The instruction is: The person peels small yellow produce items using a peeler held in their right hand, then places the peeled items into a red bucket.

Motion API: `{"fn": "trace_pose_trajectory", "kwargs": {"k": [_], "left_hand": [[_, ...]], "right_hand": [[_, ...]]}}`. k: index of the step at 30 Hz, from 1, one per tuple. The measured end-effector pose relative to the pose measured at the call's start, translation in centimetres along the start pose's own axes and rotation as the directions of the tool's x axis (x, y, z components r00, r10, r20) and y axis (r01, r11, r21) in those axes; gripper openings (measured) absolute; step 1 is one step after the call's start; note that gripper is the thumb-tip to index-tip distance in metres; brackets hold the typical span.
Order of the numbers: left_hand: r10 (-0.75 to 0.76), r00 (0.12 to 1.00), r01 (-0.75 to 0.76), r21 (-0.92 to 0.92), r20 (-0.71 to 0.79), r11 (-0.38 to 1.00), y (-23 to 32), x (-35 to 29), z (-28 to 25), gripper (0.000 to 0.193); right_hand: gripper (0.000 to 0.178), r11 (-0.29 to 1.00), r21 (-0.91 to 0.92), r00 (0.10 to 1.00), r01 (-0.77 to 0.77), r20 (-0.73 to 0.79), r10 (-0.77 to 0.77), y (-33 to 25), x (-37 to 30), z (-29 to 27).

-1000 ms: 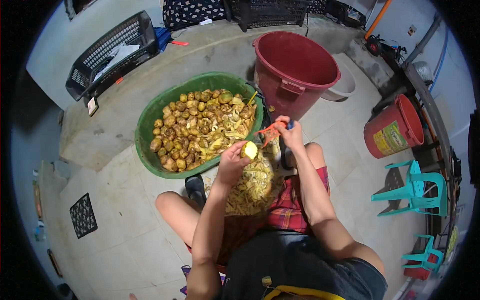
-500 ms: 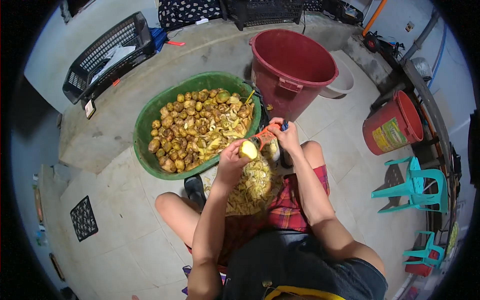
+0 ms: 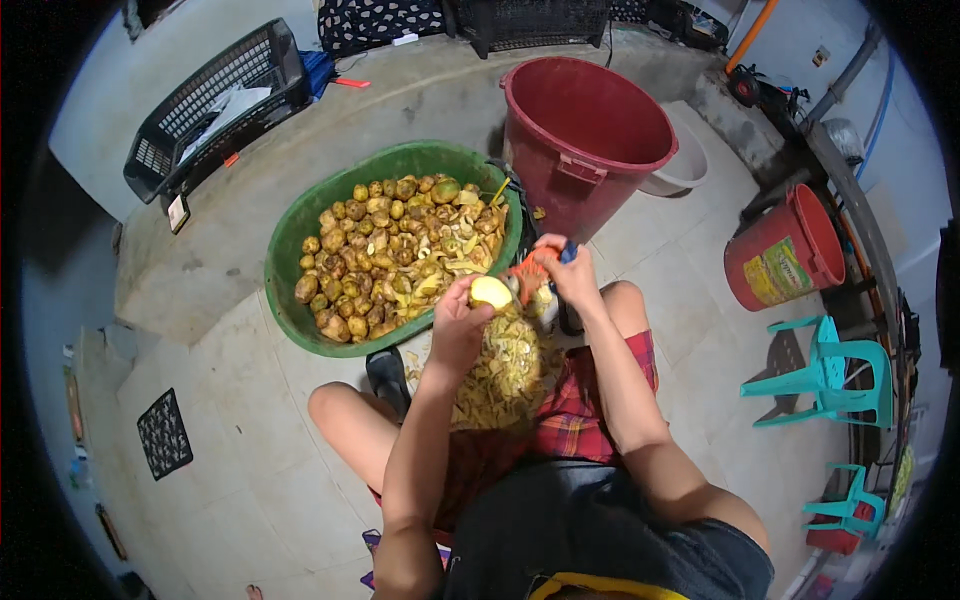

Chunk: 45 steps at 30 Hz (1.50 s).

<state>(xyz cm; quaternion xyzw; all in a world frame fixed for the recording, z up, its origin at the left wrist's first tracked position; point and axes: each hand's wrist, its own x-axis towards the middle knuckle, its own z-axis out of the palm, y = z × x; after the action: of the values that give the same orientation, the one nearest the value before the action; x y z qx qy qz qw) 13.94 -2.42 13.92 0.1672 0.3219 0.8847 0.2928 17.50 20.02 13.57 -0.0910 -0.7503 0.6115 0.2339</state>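
My left hand [image 3: 458, 335] is closed around a partly peeled potato [image 3: 491, 292], its pale yellow flesh facing up. Just right of it, my right hand [image 3: 572, 275] grips an orange peeler [image 3: 532, 264]; a dark blue piece [image 3: 569, 252] shows at its fingers. The peeler's head is close to the potato, and I cannot tell whether they touch. Below both hands, a heap of yellowish peelings [image 3: 510, 365] lies between my legs. Ahead and to the left stands a green tub [image 3: 290, 305] filled with brown potatoes [image 3: 350, 275] and some peelings.
Beyond the tub on the right stands a large dark red bin [image 3: 590, 110], with a pale basin [image 3: 680, 155] behind it. A red bucket [image 3: 770, 255] and teal chairs [image 3: 835, 370] are at the right. A black crate [image 3: 225, 105] rests on the ledge at the far left.
My left hand has shifted slightly left with the potato, which has tilted so its cut-looking pale face lies flatter. The peeler in my right hand has turned a little.
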Motion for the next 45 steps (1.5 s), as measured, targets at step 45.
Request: {"fn": "trace_pose_trajectory", "kwargs": {"k": [45], "left_hand": [[-0.068,0.997,0.069,0.033,-0.024,0.997,-0.9,-0.2,-0.7,0.041]], "right_hand": [[0.014,0.993,-0.004,0.992,0.121,-0.021,-0.121,-3.1,-1.0,1.8]]}}
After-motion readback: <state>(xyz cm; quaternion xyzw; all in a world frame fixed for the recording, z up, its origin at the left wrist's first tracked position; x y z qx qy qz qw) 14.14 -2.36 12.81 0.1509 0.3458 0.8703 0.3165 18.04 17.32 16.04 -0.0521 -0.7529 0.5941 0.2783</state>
